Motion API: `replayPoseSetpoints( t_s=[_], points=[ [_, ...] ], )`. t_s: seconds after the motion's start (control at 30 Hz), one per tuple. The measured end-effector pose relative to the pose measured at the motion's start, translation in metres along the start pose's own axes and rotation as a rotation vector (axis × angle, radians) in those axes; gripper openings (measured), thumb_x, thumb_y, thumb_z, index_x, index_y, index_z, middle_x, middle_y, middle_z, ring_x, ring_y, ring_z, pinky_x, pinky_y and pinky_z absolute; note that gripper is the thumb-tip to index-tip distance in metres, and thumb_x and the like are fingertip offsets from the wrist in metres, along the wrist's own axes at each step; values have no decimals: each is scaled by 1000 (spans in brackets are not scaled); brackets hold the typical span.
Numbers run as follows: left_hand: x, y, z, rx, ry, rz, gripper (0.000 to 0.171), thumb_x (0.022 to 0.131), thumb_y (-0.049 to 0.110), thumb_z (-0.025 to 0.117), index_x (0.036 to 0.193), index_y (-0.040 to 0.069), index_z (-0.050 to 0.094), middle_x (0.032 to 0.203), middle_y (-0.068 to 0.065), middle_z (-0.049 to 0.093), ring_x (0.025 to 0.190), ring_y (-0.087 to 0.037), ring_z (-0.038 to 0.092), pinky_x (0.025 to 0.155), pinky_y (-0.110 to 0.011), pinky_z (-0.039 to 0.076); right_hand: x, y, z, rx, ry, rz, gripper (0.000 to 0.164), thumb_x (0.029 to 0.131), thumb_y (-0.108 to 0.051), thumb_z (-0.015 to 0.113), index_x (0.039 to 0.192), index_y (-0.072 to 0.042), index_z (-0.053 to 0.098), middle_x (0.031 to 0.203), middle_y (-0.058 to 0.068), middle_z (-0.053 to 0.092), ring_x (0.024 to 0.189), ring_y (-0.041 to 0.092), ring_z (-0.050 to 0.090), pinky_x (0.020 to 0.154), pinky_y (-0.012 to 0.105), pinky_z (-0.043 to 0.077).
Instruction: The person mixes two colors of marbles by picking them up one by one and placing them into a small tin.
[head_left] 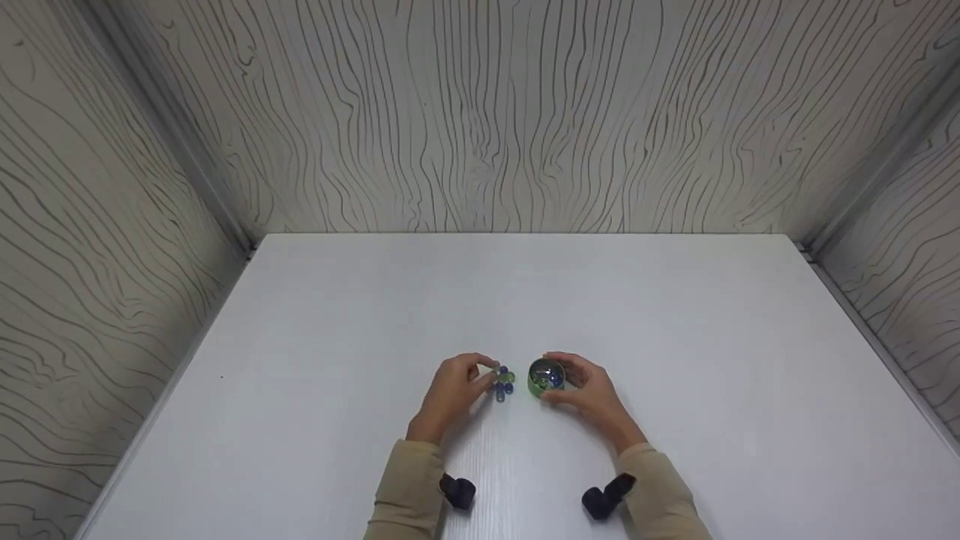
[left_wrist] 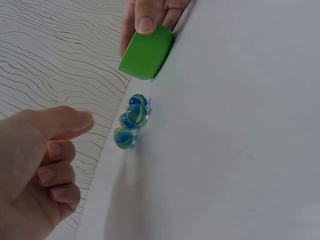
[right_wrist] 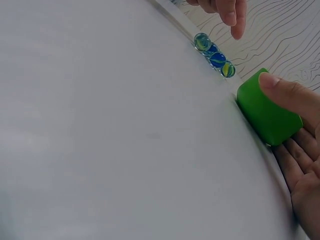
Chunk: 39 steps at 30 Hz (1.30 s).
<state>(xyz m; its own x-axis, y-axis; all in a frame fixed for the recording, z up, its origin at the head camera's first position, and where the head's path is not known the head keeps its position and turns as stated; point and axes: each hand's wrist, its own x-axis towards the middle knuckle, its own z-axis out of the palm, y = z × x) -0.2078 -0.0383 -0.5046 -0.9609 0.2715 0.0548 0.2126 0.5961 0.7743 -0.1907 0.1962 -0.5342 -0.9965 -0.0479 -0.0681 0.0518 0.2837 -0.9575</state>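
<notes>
Several glass marbles point(head_left: 502, 388), blue and green with swirls, lie in a small cluster on the white table. My left hand point(head_left: 454, 386) hovers beside them, thumb and index tips close to the cluster's left side. In the left wrist view, the left hand point(left_wrist: 42, 170) has loosely bent fingers with nothing seen between them. With thumb on one side and fingers on the other, my right hand point(head_left: 592, 394) grips a small round green bowl point(head_left: 534, 388) just right of the cluster. Marbles show inside the bowl; the right wrist view shows only its green outer wall point(right_wrist: 267, 115).
The white table point(head_left: 480, 292) runs back to a wall point(head_left: 480, 120) with a wood-grain pattern. Similar panels stand left and right. Dark wrist cameras point(head_left: 459, 493) are strapped at both sleeves, low over the table.
</notes>
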Motion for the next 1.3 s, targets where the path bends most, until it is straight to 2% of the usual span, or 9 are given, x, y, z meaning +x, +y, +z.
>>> replayPoseSetpoints(
  t_s=[0.17,0.67,1.1,1.3],
  points=[
    [-1,-3,0,-9,-3,-16,18,90,15,65,106,9,72,64,7,37,58,-6,34,52,-17,27,0,0,0,2,-6,-9,64,69,-12,84,128,-8,58,136,12,59,134,28,49,114,37,36],
    [-5,-11,0,-22,0,-6,17,89,12,65,105,6,71,68,5,40,62,-7,38,55,-18,31,0,-3,-1,30,-21,-20,67,68,-11,83,129,-5,57,138,15,57,135,30,48,113,36,37],
    [-6,-17,3,-31,-10,-34,17,88,11,65,103,7,71,70,4,45,64,-8,41,56,-19,33,0,2,0,14,-12,0,65,69,-12,84,128,-9,58,138,11,58,135,27,49,114,37,35],
    [-6,-18,3,-21,-13,-26,16,88,11,66,103,7,71,69,5,45,63,-7,41,55,-18,33,1,2,1,6,-5,7,64,69,-13,84,128,-10,59,138,10,58,136,28,49,114,39,35]
  ],
)
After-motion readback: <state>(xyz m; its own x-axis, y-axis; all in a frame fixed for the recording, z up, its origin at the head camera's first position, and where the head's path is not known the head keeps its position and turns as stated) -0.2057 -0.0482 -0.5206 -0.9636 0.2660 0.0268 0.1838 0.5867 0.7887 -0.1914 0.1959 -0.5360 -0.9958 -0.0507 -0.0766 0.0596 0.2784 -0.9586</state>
